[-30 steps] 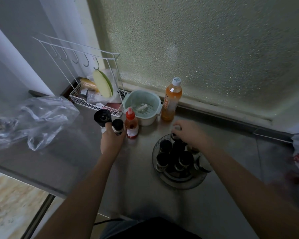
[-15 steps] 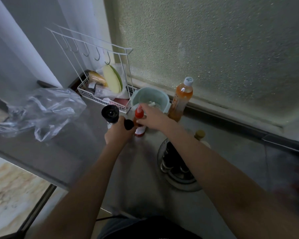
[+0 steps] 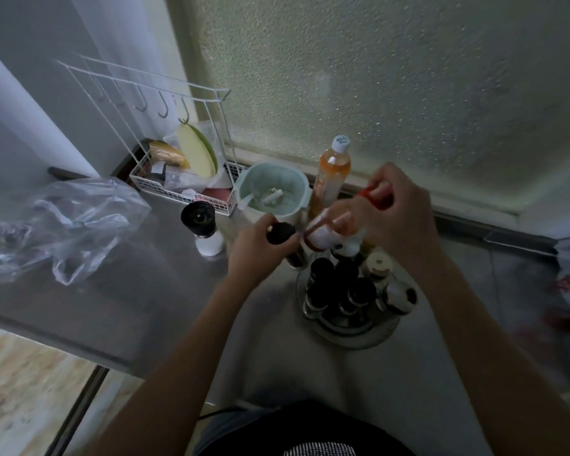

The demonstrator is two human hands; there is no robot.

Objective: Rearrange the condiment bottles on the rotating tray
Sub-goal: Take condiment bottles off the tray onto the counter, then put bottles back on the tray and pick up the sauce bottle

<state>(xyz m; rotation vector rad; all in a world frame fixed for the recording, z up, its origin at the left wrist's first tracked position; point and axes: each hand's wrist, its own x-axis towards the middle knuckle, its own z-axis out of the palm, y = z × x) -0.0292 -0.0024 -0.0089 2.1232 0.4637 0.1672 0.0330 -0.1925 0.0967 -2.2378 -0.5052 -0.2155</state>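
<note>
The round rotating tray (image 3: 349, 337) stands on the steel counter and carries several dark-capped condiment bottles (image 3: 321, 269) plus a silver-topped shaker (image 3: 399, 296). My right hand (image 3: 395, 212) grips a small red-capped sauce bottle (image 3: 320, 238), lifted and tilted over the tray's far edge. My left hand (image 3: 254, 251) wraps a black-capped bottle (image 3: 280, 233) just left of the tray. The two held bottles nearly touch. Their lower parts are partly hidden by my fingers.
A black-topped grinder (image 3: 201, 225) stands left of my left hand. Behind are a mint-green bowl (image 3: 273, 189), a tall orange bottle (image 3: 331, 172) and a white wire rack (image 3: 185, 179). A crumpled clear plastic bag (image 3: 60, 225) lies at the left, near the counter edge.
My right hand left the tray, reached to the red-capped bottle behind it, and has lifted it back toward the tray. My left hand with the black-capped bottle has moved right, closer to the tray.
</note>
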